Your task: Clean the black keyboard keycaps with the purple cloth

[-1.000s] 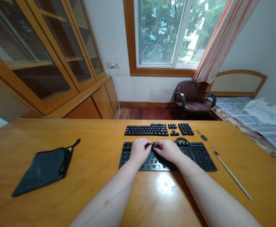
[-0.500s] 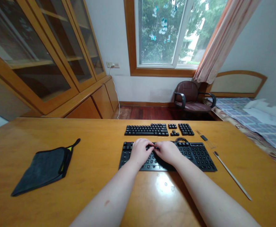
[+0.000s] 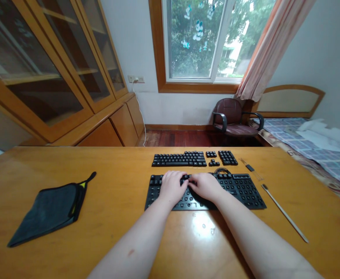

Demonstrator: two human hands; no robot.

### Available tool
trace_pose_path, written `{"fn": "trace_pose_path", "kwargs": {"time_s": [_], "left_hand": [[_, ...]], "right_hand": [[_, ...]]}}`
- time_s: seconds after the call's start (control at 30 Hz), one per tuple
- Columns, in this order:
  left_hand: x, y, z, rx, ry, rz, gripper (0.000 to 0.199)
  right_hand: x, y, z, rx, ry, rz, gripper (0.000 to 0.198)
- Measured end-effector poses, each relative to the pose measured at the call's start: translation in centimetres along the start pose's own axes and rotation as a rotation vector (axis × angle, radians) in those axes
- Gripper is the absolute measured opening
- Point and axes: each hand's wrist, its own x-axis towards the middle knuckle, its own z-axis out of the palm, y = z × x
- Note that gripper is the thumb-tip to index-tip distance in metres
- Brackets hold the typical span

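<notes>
A black keyboard base point(image 3: 247, 193) lies on the wooden desk, most of its key sockets bare; a few caps sit along its top row. My left hand point(image 3: 172, 186) curls over its upper left middle, fingers bent at the top row and thumb pointing right. Beside it, my right hand point(image 3: 206, 186) has its fingertips pinched together at the same row, almost meeting the left thumb. Whatever sits between the fingertips is hidden. Behind the base, removed black keycaps point(image 3: 179, 159) are laid out in keyboard order, with a number-pad block point(image 3: 228, 157) at right.
A folded dark grey cloth point(image 3: 49, 207) lies at left on the desk point(image 3: 114, 232). To the right are a thin brush point(image 3: 286, 214) and a small wire tool with a dark middle point(image 3: 249, 167). Beyond the desk stand a chair point(image 3: 229, 116), cabinets and a bed.
The view has shifted slightly. The fingers and thumb of my left hand have parted a little at the top row. My right hand stays pinched in about the same place.
</notes>
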Motion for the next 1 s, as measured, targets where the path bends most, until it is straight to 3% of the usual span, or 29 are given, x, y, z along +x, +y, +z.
{"fn": "trace_pose_path", "kwargs": {"time_s": [0.1, 0.2, 0.37, 0.47, 0.6, 0.77, 1.0], "left_hand": [[0.1, 0.0, -0.1, -0.027, 0.003, -0.011, 0.020], [0.0, 0.1, -0.4, -0.066, 0.027, -0.028, 0.018], [0.0, 0.9, -2.1, -0.111, 0.181, -0.017, 0.017], [2.1, 0.9, -3.1, -0.035, 0.199, -0.007, 0.016], [7.8, -1.0, -3.1, 0.089, 0.102, -0.054, 0.021], [14.3, -3.6, -1.4, 0.172, -0.105, -0.150, 0.021], [18.2, -4.0, 1.8, 0.146, -0.348, -0.102, 0.017]], "right_hand": [[-0.5, 0.0, 0.3, 0.140, 0.143, -0.088, 0.031], [-0.8, 0.2, 0.8, 0.284, 0.200, -0.141, 0.030], [-0.9, 1.3, 1.8, 0.454, 0.321, -0.130, 0.029], [-0.9, 1.5, 2.1, 0.490, 0.368, -0.118, 0.031], [-1.0, 1.4, 2.2, 0.505, 0.361, -0.132, 0.030], [-1.4, 1.2, 2.0, 0.514, 0.365, -0.153, 0.030], [-1.4, 0.9, 1.8, 0.518, 0.405, -0.173, 0.029]]}}
